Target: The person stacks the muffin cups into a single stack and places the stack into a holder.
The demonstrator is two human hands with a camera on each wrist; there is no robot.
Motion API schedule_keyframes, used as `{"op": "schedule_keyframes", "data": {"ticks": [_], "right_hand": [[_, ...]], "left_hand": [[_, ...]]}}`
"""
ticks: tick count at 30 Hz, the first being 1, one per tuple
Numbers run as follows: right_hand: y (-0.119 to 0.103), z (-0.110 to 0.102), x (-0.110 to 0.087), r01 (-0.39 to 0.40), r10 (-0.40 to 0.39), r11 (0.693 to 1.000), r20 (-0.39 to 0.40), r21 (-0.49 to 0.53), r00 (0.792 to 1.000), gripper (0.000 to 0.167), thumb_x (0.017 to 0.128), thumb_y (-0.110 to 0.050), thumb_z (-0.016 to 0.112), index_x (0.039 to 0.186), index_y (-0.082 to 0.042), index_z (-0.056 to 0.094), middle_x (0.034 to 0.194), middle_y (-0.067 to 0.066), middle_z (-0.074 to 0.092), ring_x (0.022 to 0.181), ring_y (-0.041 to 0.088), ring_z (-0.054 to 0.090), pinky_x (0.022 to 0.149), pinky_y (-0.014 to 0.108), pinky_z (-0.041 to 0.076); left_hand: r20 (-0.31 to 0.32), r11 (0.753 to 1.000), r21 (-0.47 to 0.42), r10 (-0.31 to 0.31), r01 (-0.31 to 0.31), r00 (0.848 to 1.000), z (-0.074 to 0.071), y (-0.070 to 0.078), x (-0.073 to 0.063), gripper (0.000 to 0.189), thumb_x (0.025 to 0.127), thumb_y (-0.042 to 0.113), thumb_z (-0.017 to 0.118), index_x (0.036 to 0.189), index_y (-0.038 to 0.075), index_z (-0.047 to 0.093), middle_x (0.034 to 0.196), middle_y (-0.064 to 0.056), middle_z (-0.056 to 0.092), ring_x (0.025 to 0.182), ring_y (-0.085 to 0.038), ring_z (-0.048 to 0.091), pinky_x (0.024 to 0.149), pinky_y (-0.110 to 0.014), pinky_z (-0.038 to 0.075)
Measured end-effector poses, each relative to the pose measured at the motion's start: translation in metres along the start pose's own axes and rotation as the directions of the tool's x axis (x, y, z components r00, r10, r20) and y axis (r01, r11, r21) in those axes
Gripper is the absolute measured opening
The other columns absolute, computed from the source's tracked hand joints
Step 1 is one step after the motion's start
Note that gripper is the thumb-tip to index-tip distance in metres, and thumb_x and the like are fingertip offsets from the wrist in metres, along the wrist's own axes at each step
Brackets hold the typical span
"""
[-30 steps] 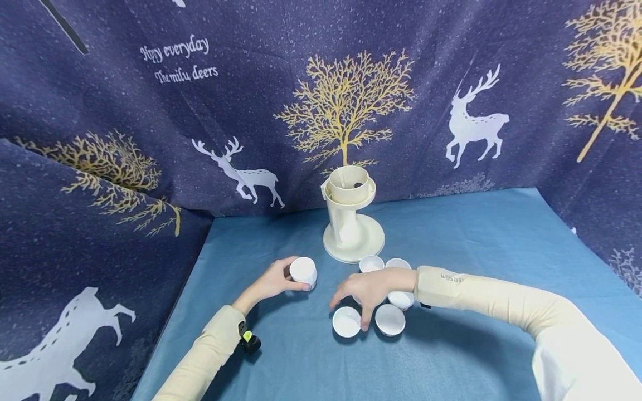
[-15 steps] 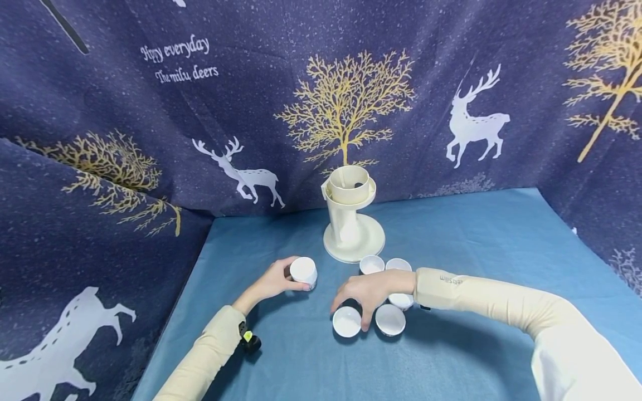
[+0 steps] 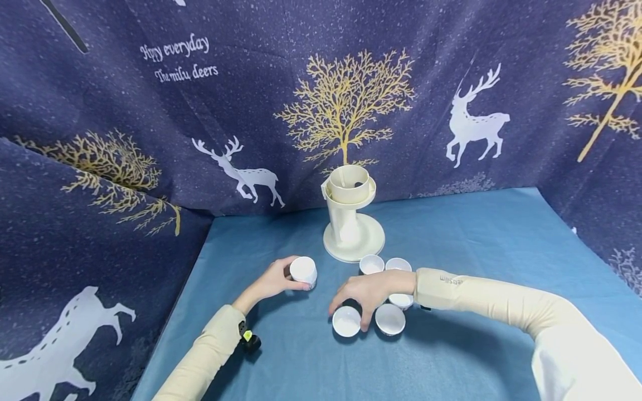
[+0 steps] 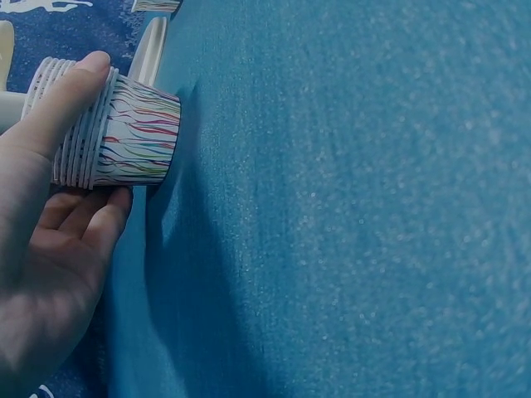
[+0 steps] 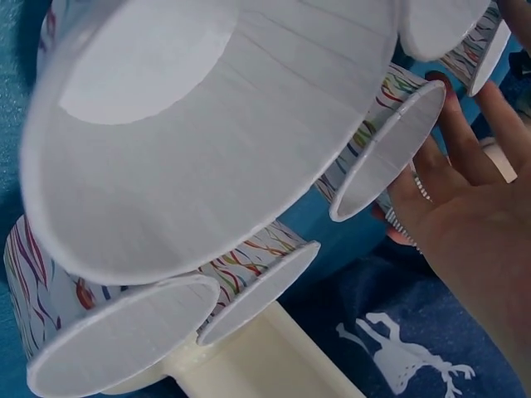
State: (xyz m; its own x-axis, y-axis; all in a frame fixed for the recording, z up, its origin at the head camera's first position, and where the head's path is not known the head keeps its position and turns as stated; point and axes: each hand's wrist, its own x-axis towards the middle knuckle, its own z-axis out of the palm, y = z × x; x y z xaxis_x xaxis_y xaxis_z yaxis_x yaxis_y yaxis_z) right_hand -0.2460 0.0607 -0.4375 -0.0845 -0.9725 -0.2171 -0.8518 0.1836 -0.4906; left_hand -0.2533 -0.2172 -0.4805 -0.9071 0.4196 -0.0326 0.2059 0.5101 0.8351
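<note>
My left hand (image 3: pixel 273 278) grips a stack of paper cups (image 3: pixel 303 271) left of the table's middle. Thumb and fingers wrap its rims in the left wrist view, where the cups (image 4: pixel 141 137) show coloured wavy lines. Whether the stack touches the cloth, I cannot tell. My right hand (image 3: pixel 368 287) reaches over several single paper cups and pinches the near-left cup (image 3: pixel 346 323) between thumb and fingers. Beside it stands another cup (image 3: pixel 390 319); more cups (image 3: pixel 371 264) sit behind, partly covered by the hand. One cup (image 5: pixel 207 182) looms large in the right wrist view.
A cream stand (image 3: pixel 351 228) with a round base and an open ring-shaped top is behind the cups. Blue cloth (image 3: pixel 476 239) covers the table. A dark curtain (image 3: pixel 281 111) with deer and trees hangs at the back and sides.
The right hand's fingers have drawn in slightly around the near-left cup, and the hand looks more arched. My left hand and its stack stay in place.
</note>
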Motion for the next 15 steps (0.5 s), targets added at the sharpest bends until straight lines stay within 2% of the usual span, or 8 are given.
{"op": "schedule_keyframes", "data": {"ticks": [4, 10, 15], "right_hand": [[0.0002, 0.0001, 0.0002, 0.040, -0.040, 0.999, -0.012, 0.010, 0.999, 0.067, 0.070, -0.022, 0.087, 0.131, -0.020, 0.058, 0.131, -0.010, 0.061, 0.120, 0.003, 0.054, 0.102, 0.018, 0.041], [0.0005, 0.0000, 0.0005, 0.041, -0.040, 0.999, -0.027, 0.034, 0.999, 0.062, 0.072, -0.021, 0.085, 0.129, -0.020, 0.060, 0.126, -0.012, 0.063, 0.115, 0.003, 0.058, 0.099, 0.019, 0.044], [0.0025, 0.0003, 0.0007, 0.048, -0.047, 0.999, -0.041, 0.024, 0.998, 0.059, 0.075, -0.024, 0.083, 0.129, -0.019, 0.060, 0.126, -0.011, 0.063, 0.114, 0.005, 0.059, 0.097, 0.018, 0.045]], "left_hand": [[-0.004, 1.000, 0.007, 0.009, -0.009, 1.000, 0.0006, -0.0013, 0.0007, 0.065, 0.072, 0.020, 0.086, 0.129, 0.009, 0.057, 0.121, -0.007, 0.065, 0.109, -0.019, 0.061, 0.096, -0.036, 0.051], [0.000, 1.000, 0.013, 0.026, -0.026, 1.000, 0.0003, -0.0019, 0.0006, 0.064, 0.072, 0.020, 0.086, 0.129, 0.009, 0.057, 0.121, -0.008, 0.065, 0.108, -0.019, 0.062, 0.094, -0.033, 0.051], [0.003, 1.000, 0.011, 0.013, -0.013, 1.000, -0.0006, -0.0022, 0.0010, 0.064, 0.072, 0.021, 0.086, 0.129, 0.010, 0.058, 0.121, -0.007, 0.065, 0.108, -0.019, 0.061, 0.095, -0.035, 0.051]]}}
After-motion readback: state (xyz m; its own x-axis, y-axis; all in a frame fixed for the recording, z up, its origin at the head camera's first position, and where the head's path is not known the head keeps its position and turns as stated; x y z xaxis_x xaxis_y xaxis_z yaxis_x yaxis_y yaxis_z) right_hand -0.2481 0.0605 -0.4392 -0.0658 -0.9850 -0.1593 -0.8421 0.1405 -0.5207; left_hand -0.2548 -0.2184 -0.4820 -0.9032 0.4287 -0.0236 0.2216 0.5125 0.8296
